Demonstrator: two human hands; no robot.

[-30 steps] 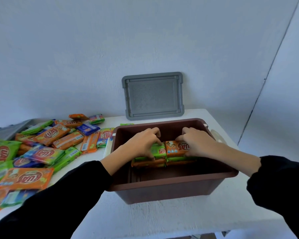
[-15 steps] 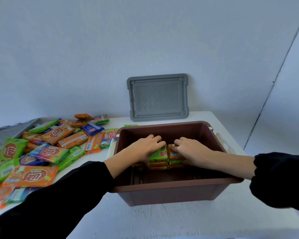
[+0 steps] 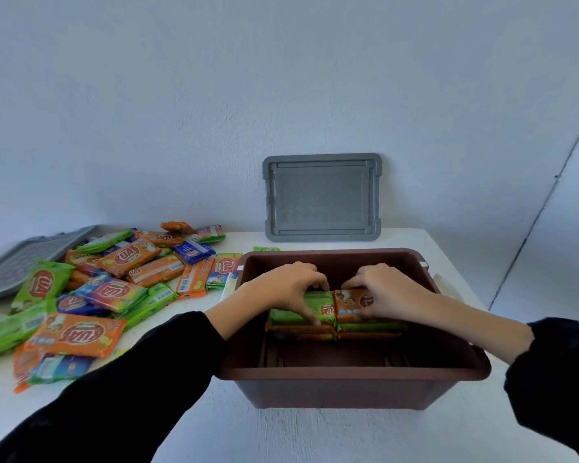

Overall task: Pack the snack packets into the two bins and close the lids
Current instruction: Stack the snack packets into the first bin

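Item: two short stacks at frame centre, inside the brown rectangular plastic bin (image 3: 348, 379).
Left hand (image 3: 288, 292): fingers curled round the green-topped packet stack (image 3: 318, 305).
Right hand (image 3: 385, 292): fingers clamped on the orange-topped packet stack (image 3: 351, 304).
Risk: slick wrappers may slide and the stacks topple on release.
Surroundings: loose snack packet heap (image 3: 107, 289) at left; grey plastic lid (image 3: 321, 198) leaning on the wall, upper centre. Neither looks likely to obstruct.

Table: white table (image 3: 315, 436) in front of you, its top rough and streaked at the near edge, its far right corner rounded
Wall: plain pale wall (image 3: 214, 95) behind the table's far edge, filling your upper view
Line: thin dark line (image 3: 542, 208) slanting down the wall at far right
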